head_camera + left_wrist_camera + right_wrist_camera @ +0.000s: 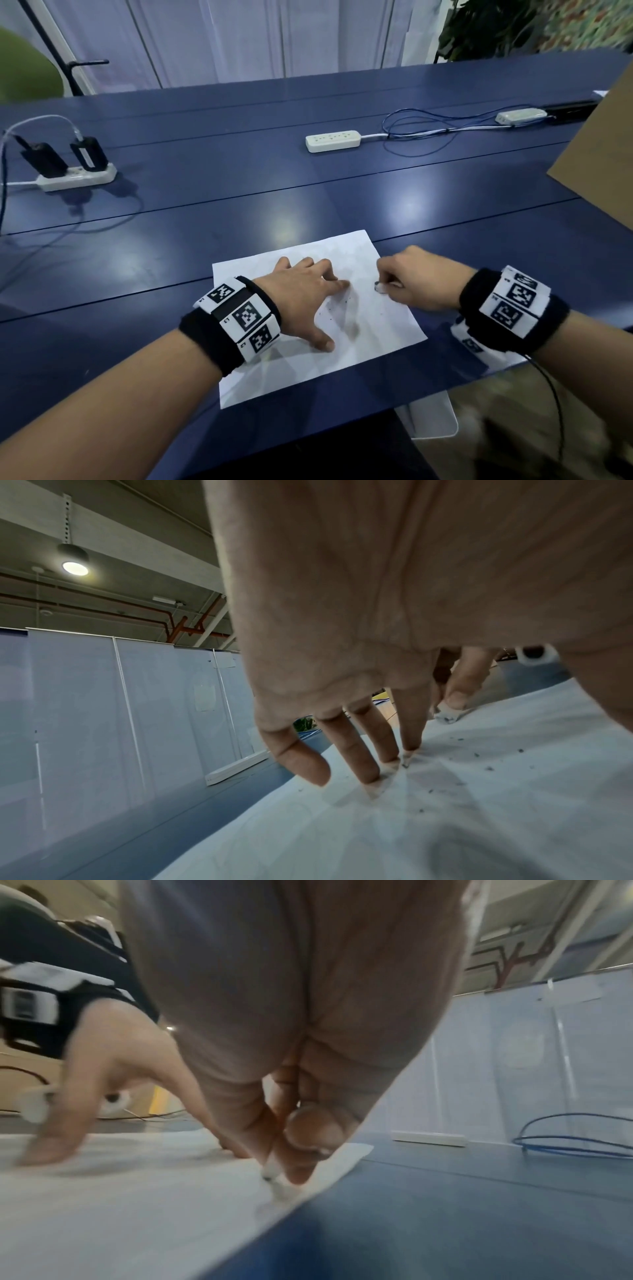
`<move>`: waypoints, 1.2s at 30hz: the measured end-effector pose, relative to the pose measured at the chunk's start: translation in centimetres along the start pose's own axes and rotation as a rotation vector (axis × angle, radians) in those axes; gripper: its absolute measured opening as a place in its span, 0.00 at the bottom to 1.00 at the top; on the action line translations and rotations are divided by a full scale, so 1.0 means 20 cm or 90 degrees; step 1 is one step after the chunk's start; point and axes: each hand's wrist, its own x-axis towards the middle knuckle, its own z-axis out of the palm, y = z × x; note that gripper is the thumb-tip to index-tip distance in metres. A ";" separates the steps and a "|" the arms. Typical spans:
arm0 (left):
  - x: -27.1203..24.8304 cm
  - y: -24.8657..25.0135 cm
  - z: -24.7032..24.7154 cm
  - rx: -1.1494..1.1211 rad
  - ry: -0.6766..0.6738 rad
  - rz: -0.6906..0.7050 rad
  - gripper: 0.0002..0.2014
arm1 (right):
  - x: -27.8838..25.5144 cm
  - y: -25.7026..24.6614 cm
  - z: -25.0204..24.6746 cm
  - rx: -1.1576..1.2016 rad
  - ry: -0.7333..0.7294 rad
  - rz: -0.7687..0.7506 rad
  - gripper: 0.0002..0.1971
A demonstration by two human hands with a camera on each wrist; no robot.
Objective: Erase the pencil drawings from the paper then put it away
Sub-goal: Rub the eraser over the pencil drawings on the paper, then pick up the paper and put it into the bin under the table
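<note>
A white sheet of paper (373, 329) lies on the blue table (239, 192) near its front edge, with faint grey smudges and dark eraser crumbs (489, 768) on it. My left hand (308, 294) presses the sheet flat with spread straight fingers (356, 756). My right hand (407, 277) pinches a small white eraser (380, 287) and holds its dirty tip against the paper by the right edge; the same eraser (279, 1183) shows in the right wrist view, blurred by motion.
Two white power strips (332, 140) (77, 176) and loops of blue cable (421, 132) lie further back on the table. A brown cardboard sheet (603, 161) leans in at the right. A white object (435, 414) sits below the table's front edge.
</note>
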 end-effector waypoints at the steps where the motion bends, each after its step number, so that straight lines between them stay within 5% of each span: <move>1: 0.00 0.00 0.00 0.001 0.000 0.000 0.50 | -0.02 -0.02 0.01 0.009 -0.007 -0.023 0.07; 5: 0.01 0.00 0.00 0.007 0.000 0.004 0.51 | -0.11 -0.15 0.08 0.050 -0.080 -0.115 0.04; 9: 0.00 0.00 0.01 0.002 0.009 0.003 0.47 | -0.01 0.00 -0.01 0.008 -0.015 0.032 0.08; 13: -0.03 -0.02 0.05 -0.052 0.055 0.008 0.45 | -0.02 0.07 -0.07 0.099 0.056 0.080 0.10; 19: -0.16 -0.15 -0.01 -0.254 0.259 -0.158 0.12 | -0.03 0.24 -0.09 0.228 0.145 0.234 0.10; 26: -0.32 -0.32 0.04 -0.311 0.186 -0.345 0.21 | -0.01 0.31 -0.06 0.286 0.095 0.282 0.02; 31: -0.43 -0.35 0.10 -0.340 0.245 -0.413 0.12 | -0.04 0.29 -0.04 0.323 0.068 0.271 0.03; 36: -0.50 -0.33 0.18 -0.361 0.228 -0.473 0.18 | -0.09 0.25 -0.05 0.181 0.196 0.317 0.08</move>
